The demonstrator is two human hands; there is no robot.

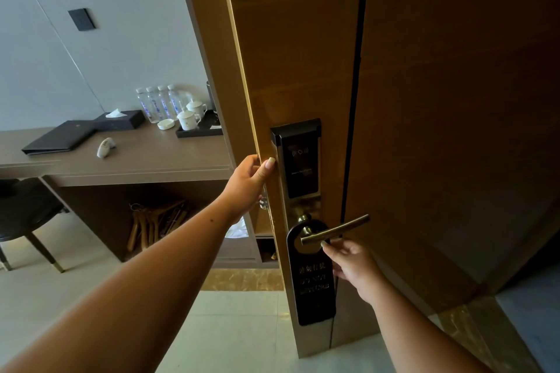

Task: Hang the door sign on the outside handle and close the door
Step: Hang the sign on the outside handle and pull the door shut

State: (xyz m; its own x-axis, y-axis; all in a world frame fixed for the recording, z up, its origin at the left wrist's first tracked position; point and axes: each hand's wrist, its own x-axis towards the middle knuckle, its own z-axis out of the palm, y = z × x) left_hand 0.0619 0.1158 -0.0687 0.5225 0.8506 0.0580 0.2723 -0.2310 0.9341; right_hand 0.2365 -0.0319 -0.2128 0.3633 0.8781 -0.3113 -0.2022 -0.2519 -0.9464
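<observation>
The brown wooden door point(303, 48) stands open, its outer face towards me. A dark door sign point(315, 291) with pale lettering hangs by its hole on the brass lever handle point(336, 229), below the black card-reader lock plate point(300, 157). My left hand point(248, 182) grips the door's free edge at lock height, thumb on the outer face. My right hand point(353, 263) is just under the handle, fingers pinching the sign's right edge near its hook.
Through the opening stands a brown desk point(127, 163) with a black folder, tissue box, water bottles point(159, 103), cups and a tray. Wooden hangers point(157, 221) lie under it. A dark chair point(24, 215) is at the left. Pale tiled floor lies below.
</observation>
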